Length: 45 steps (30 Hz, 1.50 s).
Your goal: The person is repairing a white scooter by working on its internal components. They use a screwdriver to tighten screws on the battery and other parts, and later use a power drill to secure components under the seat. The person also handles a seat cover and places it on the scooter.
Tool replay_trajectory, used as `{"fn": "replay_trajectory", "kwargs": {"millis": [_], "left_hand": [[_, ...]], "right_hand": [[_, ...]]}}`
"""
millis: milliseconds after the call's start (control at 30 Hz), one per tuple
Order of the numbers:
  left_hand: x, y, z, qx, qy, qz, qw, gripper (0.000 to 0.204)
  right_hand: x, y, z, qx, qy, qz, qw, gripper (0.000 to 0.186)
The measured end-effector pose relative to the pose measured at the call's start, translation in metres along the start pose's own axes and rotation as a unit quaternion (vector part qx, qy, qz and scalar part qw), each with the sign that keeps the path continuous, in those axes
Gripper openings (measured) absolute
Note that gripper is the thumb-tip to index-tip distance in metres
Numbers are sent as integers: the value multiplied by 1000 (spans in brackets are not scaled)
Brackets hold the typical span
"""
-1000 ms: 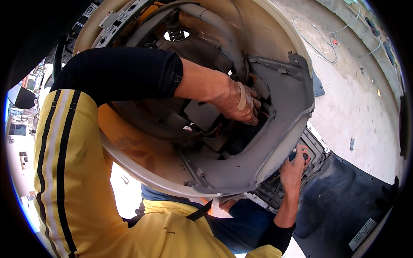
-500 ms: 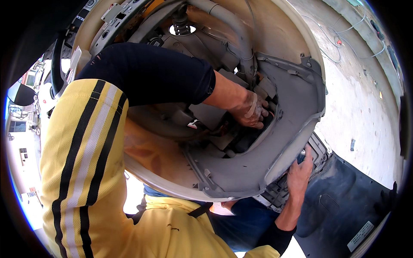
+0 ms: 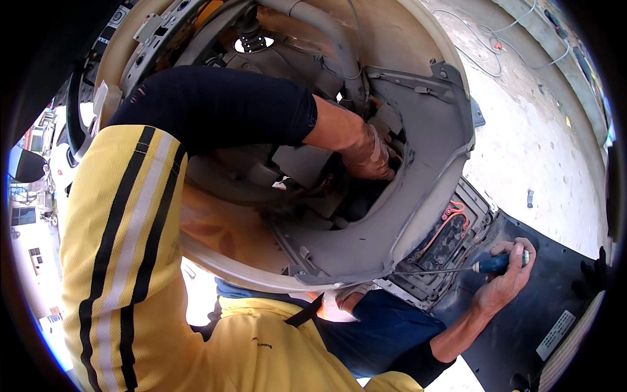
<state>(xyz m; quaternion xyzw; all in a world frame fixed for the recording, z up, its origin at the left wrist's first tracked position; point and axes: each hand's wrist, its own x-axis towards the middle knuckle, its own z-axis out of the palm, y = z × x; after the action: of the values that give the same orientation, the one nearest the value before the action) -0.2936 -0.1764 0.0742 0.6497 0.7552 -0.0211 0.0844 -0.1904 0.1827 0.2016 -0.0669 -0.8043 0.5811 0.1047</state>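
The left hand sits near the centre toward 2 o'clock, reaching into a dark cavity; its fingers bend down among the parts, and I cannot tell whether they grip anything. The right hand, at 4 o'clock, curls its fingers around the blue handle of a screwdriver, whose thin shaft points to 9 o'clock; whether the tip touches anything is unclear. A grey panel lies toward 3 o'clock from the left hand, inside a beige round shell. Between 10 and 11 o'clock from the handle, orange wires cross a black ribbed tray. A black sheet spreads behind the right hand, with a white label toward its 4 o'clock. Farther out, at 2 o'clock, a pale cable loops over the ground.
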Motion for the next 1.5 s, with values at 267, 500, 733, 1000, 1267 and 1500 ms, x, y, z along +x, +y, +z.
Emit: {"fn": "replay_trajectory", "kwargs": {"millis": [267, 500, 733, 1000, 1267, 1500], "left_hand": [[4, 5, 7, 21, -74, 13, 997, 23], [-5, 13, 1, 28, -62, 32, 997, 19], [-5, 8, -27, -148, -130, -56, 979, 18], [-16, -1, -16, 95, -18, 119, 988, 13], [-16, 2, -74, -360, -25, -171, 917, 15], [-17, 73, -53, -107, -235, -104, 960, 11]], "right_hand": [[0, 0, 5, 5, 23, 29, 999, 31], [2, -2, -6, 6, 94, 7, 995, 34], [7, -8, -12, 60, 194, -23, 979, 37], [8, -9, -8, 133, 247, -20, 960, 39], [12, -5, -23, 189, 266, -12, 945, 35], [10, 0, -21, 221, 229, -4, 948, 35]]}}
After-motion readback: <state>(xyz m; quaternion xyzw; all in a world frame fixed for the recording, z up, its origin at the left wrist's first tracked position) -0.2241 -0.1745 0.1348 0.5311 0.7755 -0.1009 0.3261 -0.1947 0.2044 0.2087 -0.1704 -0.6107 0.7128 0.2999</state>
